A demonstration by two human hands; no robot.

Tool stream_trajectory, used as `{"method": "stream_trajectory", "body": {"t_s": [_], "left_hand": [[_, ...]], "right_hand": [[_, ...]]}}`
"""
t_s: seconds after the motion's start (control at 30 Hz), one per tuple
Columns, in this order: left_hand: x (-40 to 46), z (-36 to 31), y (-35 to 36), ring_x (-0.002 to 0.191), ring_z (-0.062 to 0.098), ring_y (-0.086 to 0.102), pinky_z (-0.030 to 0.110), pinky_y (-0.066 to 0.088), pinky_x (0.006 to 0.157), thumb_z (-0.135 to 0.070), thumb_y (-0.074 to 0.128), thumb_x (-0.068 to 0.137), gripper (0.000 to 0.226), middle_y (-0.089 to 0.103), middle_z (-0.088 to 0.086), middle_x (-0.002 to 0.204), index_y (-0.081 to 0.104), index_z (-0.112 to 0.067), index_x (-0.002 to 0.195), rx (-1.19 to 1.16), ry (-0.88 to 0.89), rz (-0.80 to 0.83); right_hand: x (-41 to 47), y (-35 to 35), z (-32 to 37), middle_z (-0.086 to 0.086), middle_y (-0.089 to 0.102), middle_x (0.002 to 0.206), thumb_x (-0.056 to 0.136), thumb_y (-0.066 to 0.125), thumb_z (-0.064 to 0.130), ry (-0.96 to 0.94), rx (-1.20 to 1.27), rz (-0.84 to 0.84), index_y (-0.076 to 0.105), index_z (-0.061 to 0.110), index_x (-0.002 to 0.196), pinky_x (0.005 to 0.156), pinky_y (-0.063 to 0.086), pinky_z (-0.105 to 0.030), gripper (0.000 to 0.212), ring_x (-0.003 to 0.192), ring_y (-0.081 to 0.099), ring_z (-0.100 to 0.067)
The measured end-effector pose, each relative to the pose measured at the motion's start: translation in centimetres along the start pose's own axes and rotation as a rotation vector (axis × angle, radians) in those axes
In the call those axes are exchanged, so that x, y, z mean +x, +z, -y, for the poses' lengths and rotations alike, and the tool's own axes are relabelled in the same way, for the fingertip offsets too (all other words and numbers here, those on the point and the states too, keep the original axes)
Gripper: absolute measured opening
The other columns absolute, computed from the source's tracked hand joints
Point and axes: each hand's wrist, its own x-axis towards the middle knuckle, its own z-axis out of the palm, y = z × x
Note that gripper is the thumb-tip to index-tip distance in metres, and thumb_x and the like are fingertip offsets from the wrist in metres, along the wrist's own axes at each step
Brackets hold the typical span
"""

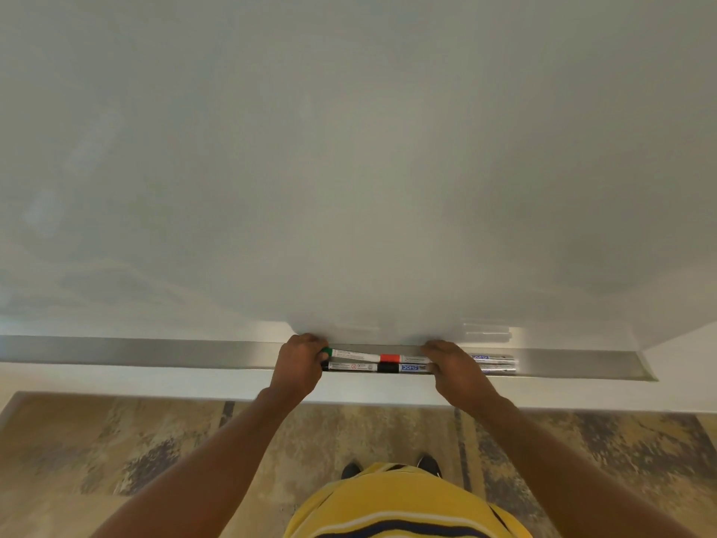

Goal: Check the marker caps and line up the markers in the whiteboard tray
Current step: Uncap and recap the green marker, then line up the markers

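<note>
A long metal whiteboard tray runs under the whiteboard. Several markers lie in it in two rows, end to end. The back row has a green-capped marker and a red-capped marker. The front row has a black-capped marker with a blue label. Two more marker bodies stick out to the right. My left hand is curled around the green cap and the left ends of both rows. Over both rows farther right, my right hand is closed, its thumb at the front.
The tray ends at an angled corner on the right and continues far to the left. Below it is a white wall strip, then patterned brown floor. My yellow striped shirt and dark shoes show at the bottom.
</note>
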Motion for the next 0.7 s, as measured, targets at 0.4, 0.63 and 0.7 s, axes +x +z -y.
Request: {"method": "stream_trajectory", "body": {"t_s": [0.4,0.63,0.7], "left_hand": [[0.1,-0.1,0.6,0.097,0.031,0.057,0.039,0.048,0.079,-0.008,0.055,0.085,0.024,0.066,0.006,0.101,0.071,-0.014,0.100,0.132,0.146,0.075],[0.2,-1.5,1.6,0.093,0.031,0.060,0.040,0.052,0.077,-0.004,0.064,0.080,0.017,0.067,0.009,0.097,0.069,-0.008,0.096,0.120,0.326,0.081],[0.2,-1.7,1.8,0.090,0.031,0.060,0.039,0.052,0.076,-0.005,0.065,0.081,0.014,0.067,0.009,0.094,0.069,-0.008,0.093,0.112,0.348,0.071]], "right_hand": [[0.8,3.0,0.2,-0.007,0.056,0.132,0.084,0.060,-0.002,-0.038,-0.101,0.088,0.054,0.013,0.129,0.105,0.035,-0.030,0.048,0.122,0.049,-0.023],[0.4,-0.5,-2.3,-0.012,0.068,0.105,0.068,0.055,-0.017,-0.021,-0.005,-0.053,0.069,0.007,0.102,0.086,0.050,-0.034,0.044,0.098,0.062,-0.031],[-0.5,-2.1,-3.9,-0.011,0.069,0.100,0.066,0.059,-0.014,0.055,-0.053,-0.066,0.070,0.009,0.099,0.079,0.052,-0.036,0.042,0.092,0.062,-0.031]]}}
